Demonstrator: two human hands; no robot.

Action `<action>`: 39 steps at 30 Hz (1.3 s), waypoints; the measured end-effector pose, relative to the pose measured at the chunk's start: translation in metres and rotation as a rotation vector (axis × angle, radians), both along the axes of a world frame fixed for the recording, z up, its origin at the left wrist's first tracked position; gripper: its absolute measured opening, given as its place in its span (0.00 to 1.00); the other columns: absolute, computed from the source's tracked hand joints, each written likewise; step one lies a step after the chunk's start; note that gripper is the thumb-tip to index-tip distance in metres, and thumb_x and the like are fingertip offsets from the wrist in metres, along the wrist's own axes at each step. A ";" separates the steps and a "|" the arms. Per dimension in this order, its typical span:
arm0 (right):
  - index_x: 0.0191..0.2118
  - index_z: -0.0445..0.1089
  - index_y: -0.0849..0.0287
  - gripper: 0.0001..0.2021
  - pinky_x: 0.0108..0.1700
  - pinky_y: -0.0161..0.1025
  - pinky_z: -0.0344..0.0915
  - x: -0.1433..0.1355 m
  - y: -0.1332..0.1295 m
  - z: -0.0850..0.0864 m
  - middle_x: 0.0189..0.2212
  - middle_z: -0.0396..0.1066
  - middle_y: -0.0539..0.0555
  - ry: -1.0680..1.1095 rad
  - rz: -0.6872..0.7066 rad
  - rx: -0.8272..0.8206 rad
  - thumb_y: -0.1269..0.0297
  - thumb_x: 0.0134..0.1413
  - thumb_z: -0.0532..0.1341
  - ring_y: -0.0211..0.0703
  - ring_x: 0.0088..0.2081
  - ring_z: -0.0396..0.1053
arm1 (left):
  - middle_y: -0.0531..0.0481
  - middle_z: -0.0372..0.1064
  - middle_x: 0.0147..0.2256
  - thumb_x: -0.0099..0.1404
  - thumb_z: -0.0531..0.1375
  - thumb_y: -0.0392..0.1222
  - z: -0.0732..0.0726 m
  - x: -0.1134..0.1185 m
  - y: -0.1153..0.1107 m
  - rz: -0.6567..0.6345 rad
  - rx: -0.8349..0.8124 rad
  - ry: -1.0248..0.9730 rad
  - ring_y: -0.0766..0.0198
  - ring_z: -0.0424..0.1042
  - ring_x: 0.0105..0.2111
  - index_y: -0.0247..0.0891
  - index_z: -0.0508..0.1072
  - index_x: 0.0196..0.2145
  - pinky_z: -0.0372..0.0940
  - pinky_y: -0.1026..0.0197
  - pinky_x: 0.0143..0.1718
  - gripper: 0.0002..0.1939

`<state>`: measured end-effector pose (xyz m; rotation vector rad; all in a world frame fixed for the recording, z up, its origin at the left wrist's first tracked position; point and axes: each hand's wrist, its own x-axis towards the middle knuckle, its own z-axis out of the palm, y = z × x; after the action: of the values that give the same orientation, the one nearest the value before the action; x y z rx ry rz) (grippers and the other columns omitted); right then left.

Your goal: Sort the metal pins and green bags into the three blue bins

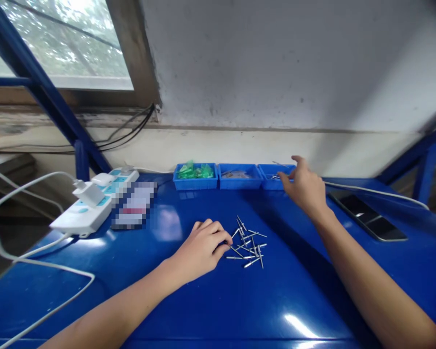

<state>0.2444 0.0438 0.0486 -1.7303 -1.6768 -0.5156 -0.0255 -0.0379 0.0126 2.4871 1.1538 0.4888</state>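
A loose pile of silver blind rivets lies on the blue table, pointing in many directions. At the pile's left edge is my left hand, its thumb and forefinger pinched together on a rivet at the fingertips. My right hand is raised over the right-hand blue bin, thumb and forefinger spread apart. A thin silver rivet shows just above that bin, apart from the fingers and seemingly in the air. More rivets lie inside the bin, partly hidden by its front wall.
Beside that bin stand a middle blue bin with small pieces in plastic and a left bin with green packets. A white power strip with cables and a blurred-out device lie left. A phone lies right.
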 end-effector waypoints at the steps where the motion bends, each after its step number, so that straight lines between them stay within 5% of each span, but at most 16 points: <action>1: 0.53 0.59 0.62 0.22 0.27 0.38 0.57 0.003 0.001 -0.002 0.27 0.70 0.54 0.003 -0.016 -0.092 0.56 0.56 0.54 0.44 0.26 0.67 | 0.52 0.66 0.37 0.66 0.55 0.39 -0.001 0.000 0.001 0.002 0.002 0.014 0.59 0.62 0.39 0.42 0.70 0.35 0.53 0.54 0.40 0.04; 5: 0.48 0.65 0.57 0.19 0.32 0.40 0.58 0.009 -0.009 -0.013 0.32 0.71 0.57 -0.057 0.007 -0.180 0.53 0.56 0.51 0.49 0.34 0.68 | 0.52 0.67 0.37 0.67 0.53 0.37 0.000 -0.001 0.003 0.019 0.002 0.040 0.60 0.61 0.39 0.39 0.67 0.33 0.53 0.54 0.40 0.05; 9: 0.45 0.66 0.68 0.28 0.38 0.56 0.56 0.049 -0.009 -0.030 0.40 0.67 0.75 -0.058 -0.427 0.043 0.45 0.54 0.49 0.68 0.47 0.60 | 0.52 0.67 0.35 0.68 0.50 0.35 0.005 -0.003 0.004 0.086 -0.011 0.012 0.60 0.61 0.38 0.38 0.65 0.33 0.54 0.55 0.39 0.07; 11: 0.42 0.68 0.70 0.31 0.38 0.62 0.53 0.080 -0.003 -0.046 0.39 0.66 0.80 0.017 -0.543 -0.020 0.42 0.52 0.50 0.75 0.49 0.56 | 0.52 0.67 0.35 0.68 0.50 0.36 0.006 -0.004 0.004 0.108 -0.004 -0.015 0.60 0.61 0.37 0.39 0.65 0.33 0.54 0.55 0.39 0.07; 13: 0.38 0.70 0.68 0.30 0.37 0.66 0.50 0.106 0.004 -0.063 0.36 0.67 0.80 0.102 -0.569 -0.099 0.41 0.49 0.52 0.78 0.50 0.55 | 0.52 0.67 0.34 0.68 0.49 0.36 0.006 -0.005 0.005 0.104 -0.006 -0.064 0.60 0.62 0.37 0.39 0.64 0.33 0.56 0.56 0.39 0.07; 16: 0.35 0.71 0.66 0.27 0.38 0.69 0.47 0.125 0.012 -0.078 0.35 0.67 0.81 0.131 -0.573 -0.011 0.43 0.48 0.54 0.80 0.51 0.54 | 0.51 0.68 0.35 0.69 0.48 0.36 0.004 -0.005 0.005 0.066 -0.017 -0.151 0.61 0.63 0.37 0.39 0.65 0.34 0.58 0.58 0.39 0.08; 20: 0.33 0.71 0.67 0.26 0.39 0.69 0.49 0.112 0.011 -0.066 0.34 0.68 0.80 0.105 -0.523 0.067 0.44 0.49 0.54 0.80 0.50 0.56 | 0.51 0.70 0.35 0.68 0.48 0.37 0.005 -0.005 0.007 0.101 -0.011 -0.233 0.62 0.66 0.37 0.40 0.68 0.36 0.60 0.57 0.44 0.09; 23: 0.38 0.69 0.65 0.21 0.41 0.63 0.55 0.071 0.000 -0.039 0.37 0.69 0.71 0.054 -0.334 0.141 0.50 0.55 0.51 0.70 0.50 0.59 | 0.51 0.72 0.35 0.68 0.50 0.38 0.008 -0.003 0.013 0.221 -0.032 -0.330 0.62 0.70 0.37 0.41 0.70 0.35 0.61 0.57 0.44 0.09; 26: 0.42 0.66 0.63 0.14 0.41 0.48 0.61 0.006 -0.022 -0.019 0.36 0.70 0.62 0.093 0.253 0.016 0.57 0.59 0.51 0.50 0.39 0.67 | 0.51 0.73 0.34 0.66 0.52 0.40 0.009 0.003 0.022 0.344 -0.030 -0.421 0.62 0.71 0.36 0.40 0.72 0.34 0.63 0.59 0.41 0.09; 29: 0.46 0.64 0.59 0.13 0.40 0.46 0.61 -0.051 -0.044 -0.017 0.37 0.70 0.57 -0.029 0.711 -0.160 0.60 0.58 0.55 0.47 0.38 0.66 | 0.50 0.73 0.33 0.66 0.52 0.40 0.008 0.012 0.030 0.411 -0.068 -0.518 0.63 0.72 0.34 0.39 0.71 0.36 0.64 0.61 0.38 0.08; 32: 0.46 0.64 0.56 0.10 0.36 0.44 0.63 -0.074 -0.053 -0.025 0.34 0.70 0.55 0.012 0.828 -0.183 0.68 0.60 0.52 0.46 0.36 0.66 | 0.52 0.71 0.30 0.65 0.52 0.40 0.007 0.020 0.034 0.397 -0.149 -0.583 0.64 0.72 0.32 0.38 0.69 0.41 0.64 0.62 0.37 0.09; 39: 0.37 0.64 0.54 0.06 0.33 0.45 0.65 -0.065 -0.045 -0.026 0.30 0.68 0.53 -0.002 0.806 -0.219 0.68 0.59 0.51 0.46 0.32 0.66 | 0.53 0.67 0.27 0.65 0.52 0.44 0.005 0.023 0.033 0.401 -0.321 -0.658 0.64 0.70 0.31 0.37 0.66 0.43 0.61 0.62 0.36 0.11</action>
<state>0.1799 -0.0015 0.0223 -1.0289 -2.2903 0.0453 -0.0024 -0.0048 0.0176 1.6258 1.3031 1.0387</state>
